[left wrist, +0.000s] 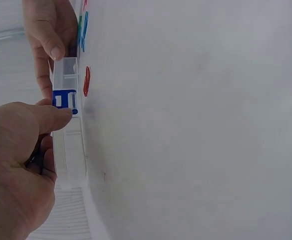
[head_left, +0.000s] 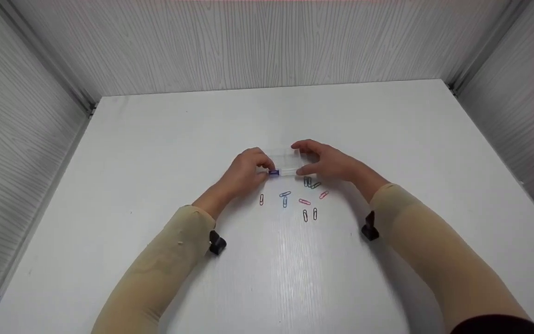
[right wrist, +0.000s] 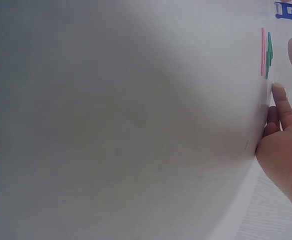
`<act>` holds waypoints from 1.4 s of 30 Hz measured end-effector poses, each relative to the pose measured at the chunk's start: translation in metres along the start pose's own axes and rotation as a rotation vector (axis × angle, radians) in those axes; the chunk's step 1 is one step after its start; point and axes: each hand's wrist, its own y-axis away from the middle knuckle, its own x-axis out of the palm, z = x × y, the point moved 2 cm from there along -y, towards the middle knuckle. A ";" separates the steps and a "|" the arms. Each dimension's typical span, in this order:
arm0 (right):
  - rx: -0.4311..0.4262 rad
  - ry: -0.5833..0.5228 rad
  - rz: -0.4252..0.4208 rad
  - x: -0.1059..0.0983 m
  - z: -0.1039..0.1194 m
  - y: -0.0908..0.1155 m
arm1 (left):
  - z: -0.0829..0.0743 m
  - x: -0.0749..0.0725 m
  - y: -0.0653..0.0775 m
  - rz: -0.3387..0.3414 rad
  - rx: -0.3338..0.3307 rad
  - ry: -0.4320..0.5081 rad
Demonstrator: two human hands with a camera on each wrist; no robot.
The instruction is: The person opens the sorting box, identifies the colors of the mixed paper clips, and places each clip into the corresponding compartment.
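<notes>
A clear plastic box (head_left: 286,161) with a blue latch (left wrist: 65,100) on its front stands on the table between the two hands. My left hand (head_left: 246,172) grips its left part, thumb on the latch and fingers curled behind the wall. At the other end, my right hand (head_left: 333,163) spans the box, with the thumb at the front corner and the fingers at the back. Loose paper clips lie just in front: a red one (head_left: 261,199), blue ones (head_left: 285,202), pink ones (head_left: 304,202), and dark green ones (head_left: 307,181) near the right thumb.
Two black paper clips (head_left: 315,213) lie nearest to me in the group. The white table (head_left: 155,139) ends at a pale wood-grain back wall (head_left: 267,46), with side walls left and right. Both sleeves (head_left: 174,250) carry small black wrist mounts.
</notes>
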 end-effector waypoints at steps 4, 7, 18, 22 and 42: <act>-0.004 0.009 0.000 -0.001 0.001 0.001 | -0.001 -0.001 -0.001 0.010 -0.005 0.000; -0.003 0.018 0.000 0.000 0.002 0.001 | 0.000 -0.001 -0.002 0.017 -0.014 0.003; -0.029 0.005 0.006 0.000 -0.001 0.000 | 0.001 -0.001 -0.002 0.024 0.020 0.045; -0.042 0.007 0.006 0.000 -0.003 -0.001 | 0.002 -0.002 -0.002 0.024 0.028 0.047; 0.002 0.015 -0.002 0.002 -0.004 -0.001 | 0.011 -0.013 0.005 -0.001 0.056 0.005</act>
